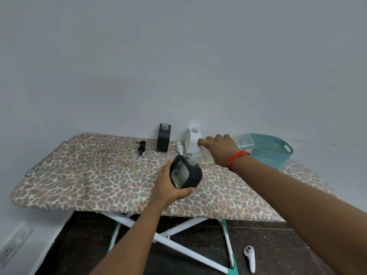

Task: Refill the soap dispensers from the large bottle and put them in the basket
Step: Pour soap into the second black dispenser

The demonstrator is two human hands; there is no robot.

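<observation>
1. Left hand wraps the dispenser, tilted, over the board's middle.
2. Right hand grips the bottle, neck tipped at its mouth.
3. Bottle likely heavy, slick: hold mid-body. Dispenser seems glass, fragile.

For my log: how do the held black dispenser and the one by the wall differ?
The held dispenser is tilted in the left hand; the wall dispenser stands upright. The large bottle meets the held one's neck; the wall one is untouched. Both lack pumps.
</observation>
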